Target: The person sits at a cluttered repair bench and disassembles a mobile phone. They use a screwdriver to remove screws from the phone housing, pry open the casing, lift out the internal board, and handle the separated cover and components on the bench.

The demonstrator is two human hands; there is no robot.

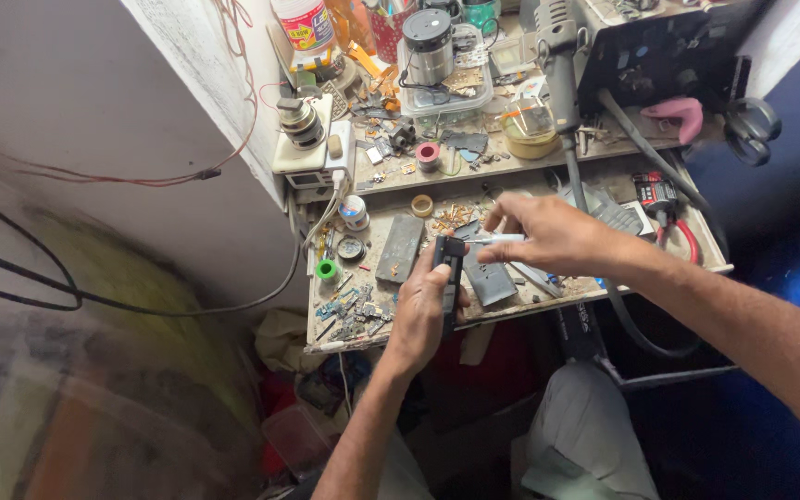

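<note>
Left hand grips black phone edge-up, steadying it over the workbench. Right hand, at two o'clock, pinches white tool, tip at phone's top end for close work.

Cramped corner, lit evenly from above. On the left, a rough white wall strung with thin red wires and looping black cables. Centre, a worn, dusty two-tier bench, upper shelf farther back. On the right, a deep blue surface. Below, dim floor, blurred.
</note>
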